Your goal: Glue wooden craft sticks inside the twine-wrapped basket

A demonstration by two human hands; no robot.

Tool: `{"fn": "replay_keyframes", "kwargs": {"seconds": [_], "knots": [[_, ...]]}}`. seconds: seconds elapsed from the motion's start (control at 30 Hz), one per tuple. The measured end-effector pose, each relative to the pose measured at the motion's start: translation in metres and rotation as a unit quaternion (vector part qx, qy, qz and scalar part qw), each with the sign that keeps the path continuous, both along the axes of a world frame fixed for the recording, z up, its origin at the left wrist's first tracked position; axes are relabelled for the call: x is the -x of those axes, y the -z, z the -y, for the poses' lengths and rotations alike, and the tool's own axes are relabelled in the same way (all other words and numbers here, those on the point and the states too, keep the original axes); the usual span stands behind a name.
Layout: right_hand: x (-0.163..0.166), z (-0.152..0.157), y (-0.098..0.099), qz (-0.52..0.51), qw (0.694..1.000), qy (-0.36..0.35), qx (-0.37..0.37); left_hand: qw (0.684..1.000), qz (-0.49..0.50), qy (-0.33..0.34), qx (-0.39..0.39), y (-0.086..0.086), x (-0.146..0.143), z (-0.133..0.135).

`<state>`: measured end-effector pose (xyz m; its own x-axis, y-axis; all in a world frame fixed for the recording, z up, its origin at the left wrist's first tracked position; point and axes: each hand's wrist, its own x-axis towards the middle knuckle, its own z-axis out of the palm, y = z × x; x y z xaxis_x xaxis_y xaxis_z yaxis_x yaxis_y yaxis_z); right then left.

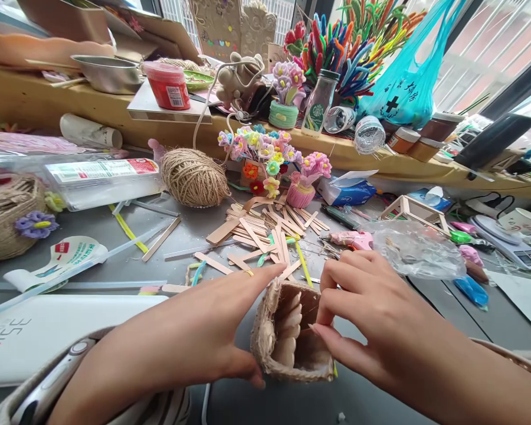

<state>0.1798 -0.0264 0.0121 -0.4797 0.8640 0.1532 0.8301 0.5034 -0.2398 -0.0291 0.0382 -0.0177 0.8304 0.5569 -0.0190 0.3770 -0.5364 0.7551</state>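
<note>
One twine-wrapped box is showing, and one jute twine ball, one pink glue gun and one kitchen scale are each appearing singly. Two blue tissue packs and at least three lidded jars are adding to the tally. One Starbucks glass bottle, one red plastic tub, one metal bowl and one turquoise carrier bag are showing too. Wooden craft sticks are overlapping too thickly for an exact count.

Silver wristwatch with round side crown
</note>
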Motion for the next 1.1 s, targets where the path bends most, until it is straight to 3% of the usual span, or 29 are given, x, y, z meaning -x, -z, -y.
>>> {"fn": "replay_keyframes", "kwargs": {"seconds": [0.43,1.1], "knots": [[-0.0018,-0.0039,0.0012,0.003,1.000,-0.022,-0.019,0.996,-0.044,0.029,0.070,-0.0060,-0.0071,0.0026],[-0.0016,-0.0041,0.0067,0.016,0.997,-0.031,-0.066,0.997,-0.075,0.020,-0.020,-0.0059,-0.0046,0.0080]]}}
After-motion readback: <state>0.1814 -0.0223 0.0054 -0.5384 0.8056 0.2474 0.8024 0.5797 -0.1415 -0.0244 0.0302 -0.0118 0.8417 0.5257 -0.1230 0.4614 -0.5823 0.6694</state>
